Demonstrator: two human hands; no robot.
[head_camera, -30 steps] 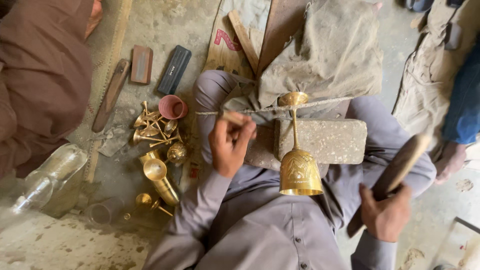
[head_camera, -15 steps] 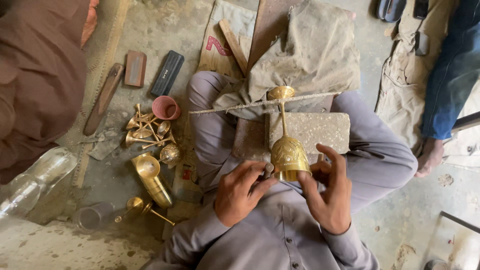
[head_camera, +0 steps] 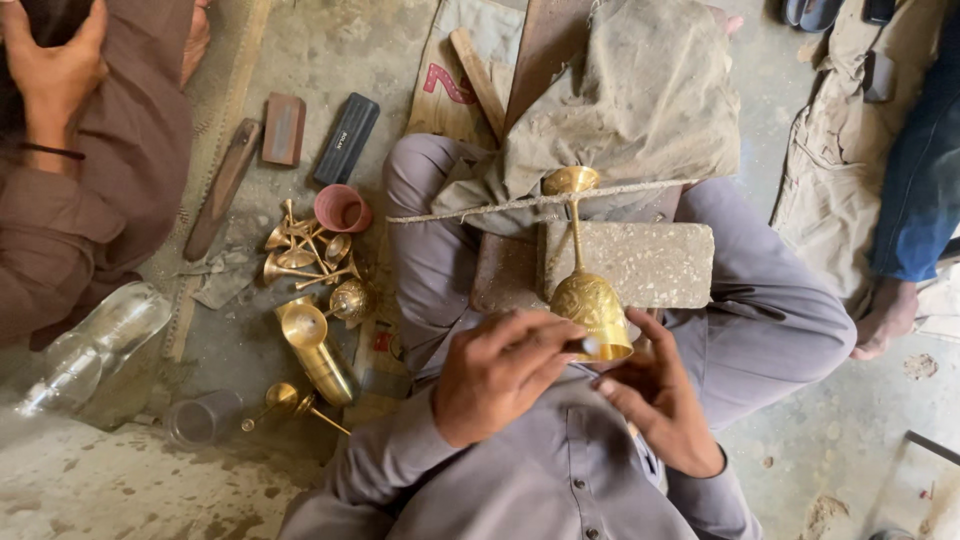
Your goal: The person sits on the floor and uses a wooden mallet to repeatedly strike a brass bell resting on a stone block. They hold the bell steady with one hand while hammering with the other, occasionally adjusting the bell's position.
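Note:
A brass goblet (head_camera: 590,300) with an engraved bowl lies on a speckled stone block (head_camera: 650,262) across my lap. Its foot points away from me and a taut cord (head_camera: 470,208) runs across its stem. My left hand (head_camera: 497,378) is pinched at the goblet's rim, fingertips on the near edge. My right hand (head_camera: 658,402) cups the rim from the right, thumb along the bowl's side. Whether a small tool sits between my left fingers is unclear.
On the ground to my left lie several small brass goblets (head_camera: 305,250), a tall brass cup (head_camera: 318,350), a pink cup (head_camera: 341,208), a black bar (head_camera: 346,138), a brown block (head_camera: 283,128) and a clear plastic bottle (head_camera: 95,345). Another person in brown (head_camera: 80,190) sits at left; someone's leg in jeans (head_camera: 915,190) is at right.
My right hand, which held a wooden mallet out to the right, has come in to the goblet's bowl without it. My left hand moved from the stem down to the rim.

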